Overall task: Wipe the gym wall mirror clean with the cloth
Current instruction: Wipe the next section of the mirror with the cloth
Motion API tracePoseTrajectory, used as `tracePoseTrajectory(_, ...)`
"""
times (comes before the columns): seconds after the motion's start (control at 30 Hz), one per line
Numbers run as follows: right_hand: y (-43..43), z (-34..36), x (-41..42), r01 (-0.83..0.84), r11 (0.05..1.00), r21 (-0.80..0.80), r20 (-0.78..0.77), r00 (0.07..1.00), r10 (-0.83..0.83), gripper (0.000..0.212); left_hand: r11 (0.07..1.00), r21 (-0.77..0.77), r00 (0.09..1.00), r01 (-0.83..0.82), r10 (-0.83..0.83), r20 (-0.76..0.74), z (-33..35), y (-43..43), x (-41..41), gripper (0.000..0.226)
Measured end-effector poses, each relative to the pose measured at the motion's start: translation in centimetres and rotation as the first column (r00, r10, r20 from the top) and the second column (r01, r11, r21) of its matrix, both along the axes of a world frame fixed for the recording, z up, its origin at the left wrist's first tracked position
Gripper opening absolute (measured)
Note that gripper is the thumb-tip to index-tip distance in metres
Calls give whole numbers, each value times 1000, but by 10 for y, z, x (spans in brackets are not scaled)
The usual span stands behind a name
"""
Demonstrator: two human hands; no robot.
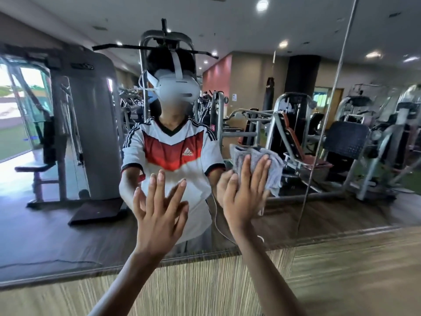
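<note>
Cloth [272, 169] is being pressed flat on the mirror [341, 213], right of centre, by the right grip [243, 190], fingers straight, not clenched. Left grip [159, 213] is being held released, fingers spread. Even pressure and overlapping strokes are being advised.

I log: wall mirror [68, 224] across upper frame, wall panel [227, 281] below it. Left hand [159, 215] centre, before the glass. Right hand [243, 192] beside it, flat on cloth [273, 169] against mirror. Mirror seam [327, 110] further right.
</note>
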State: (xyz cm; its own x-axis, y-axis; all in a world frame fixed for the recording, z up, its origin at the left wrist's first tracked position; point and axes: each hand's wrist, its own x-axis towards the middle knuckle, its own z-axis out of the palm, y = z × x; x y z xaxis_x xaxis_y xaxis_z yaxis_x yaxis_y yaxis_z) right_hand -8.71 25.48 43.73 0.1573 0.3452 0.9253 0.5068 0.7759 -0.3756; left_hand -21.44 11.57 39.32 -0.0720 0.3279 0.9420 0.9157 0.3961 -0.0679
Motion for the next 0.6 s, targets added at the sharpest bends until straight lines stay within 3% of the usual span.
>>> tracePoseTrajectory(0.1,-23,-13,-19,-54,982,178,189,982,20,49,998,-1,998,-57,57,-19,-3,-5,-8,57)
tracePoseTrajectory(0.2,-17,-52,-3,-208,908,363,470,883,14,47,997,6,997,-75,75,12,-7,-16,-16,57)
tracePoseTrajectory(0.27,2,-72,21,-233,885,403,531,847,-19,50,998,16,997,-63,63,49,-7,-27,-21,57)
tracePoseTrajectory(0.47,13,-34,18,-25,973,231,267,963,-38,47,999,-15,994,-44,45,98,-4,-54,-41,57)
tracePoseTrajectory(0.6,-35,7,-33,-64,980,187,197,980,26,49,999,6,990,-53,52,128,-6,-54,-42,57)
